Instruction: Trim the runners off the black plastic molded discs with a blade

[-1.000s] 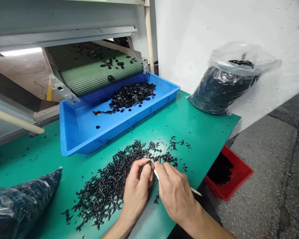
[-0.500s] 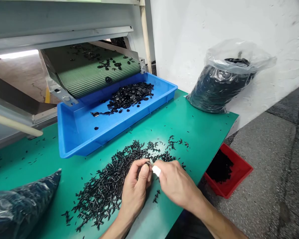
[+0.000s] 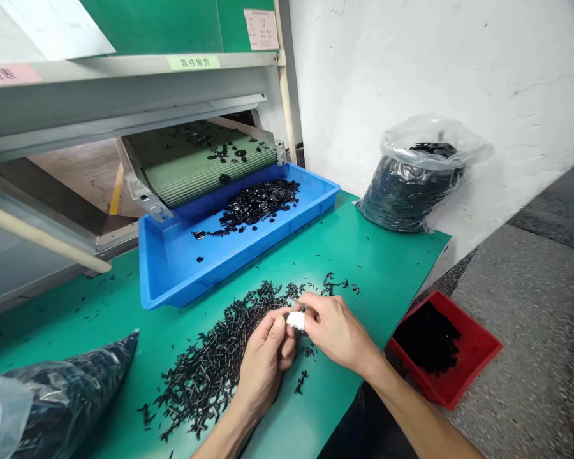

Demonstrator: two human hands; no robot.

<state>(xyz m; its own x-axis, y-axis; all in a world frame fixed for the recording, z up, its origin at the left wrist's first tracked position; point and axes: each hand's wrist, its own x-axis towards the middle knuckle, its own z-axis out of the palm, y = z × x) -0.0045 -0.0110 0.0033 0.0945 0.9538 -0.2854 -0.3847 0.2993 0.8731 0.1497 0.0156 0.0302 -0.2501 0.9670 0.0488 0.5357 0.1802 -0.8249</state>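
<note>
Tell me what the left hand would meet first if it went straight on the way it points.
The left hand would probably meet the white piece at the right hand first; this single view leaves the exact depth between them unclear.

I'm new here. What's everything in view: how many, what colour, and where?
table: one, green, under the work
tray: one, blue, on the table's back part
belt: one, green, ending above the tray
round pieces: many, black, heaped in the tray
thin pieces: many, black, heaped on the table
bags: two, clear, dark-filled, table's right and left
bin: one, red, below the table's right edge
papers: four, white, pink, green, upper left
poles: two, cream, either side of the belt
wall: one, white, at right
floor: one, grey, lower right
white object: one, white, above the thin pieces
thin strip: one, grey, beside it
left hand: one, bare, beside the white object, hold unclear
right hand: one, bare, pinching the white object
</note>
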